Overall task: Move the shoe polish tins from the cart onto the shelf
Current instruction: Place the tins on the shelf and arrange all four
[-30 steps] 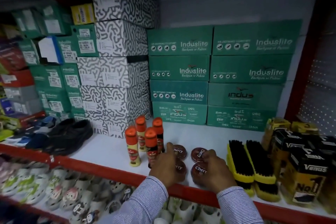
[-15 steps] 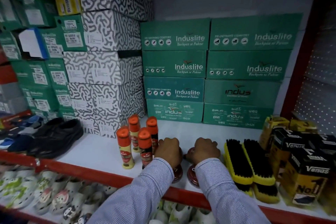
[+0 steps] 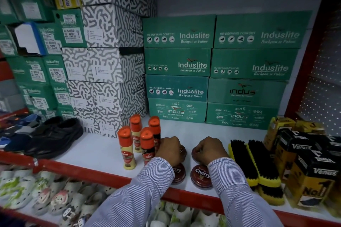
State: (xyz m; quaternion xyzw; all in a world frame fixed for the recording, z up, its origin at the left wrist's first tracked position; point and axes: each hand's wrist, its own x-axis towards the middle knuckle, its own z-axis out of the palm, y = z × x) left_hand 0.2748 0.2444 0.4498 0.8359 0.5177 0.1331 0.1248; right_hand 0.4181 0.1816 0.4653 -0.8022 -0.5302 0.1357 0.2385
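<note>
Tins (image 3: 201, 176) sit on the shelf (image 3: 103, 155), rear two under curled fingers (image 3: 170, 145) of both hands

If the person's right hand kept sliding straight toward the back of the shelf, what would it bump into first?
Probably the lowest green shoe box in the right stack. The white shelf between the right hand and that box looks bare, though depth is hard to judge.

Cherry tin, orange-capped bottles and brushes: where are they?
Cherry tin (image 3: 201, 174): head view, on its lid.
Orange-capped bottles (image 3: 126, 147): head view, front-left bottle's body.
Brushes (image 3: 263, 160): head view, on black bristles.
</note>
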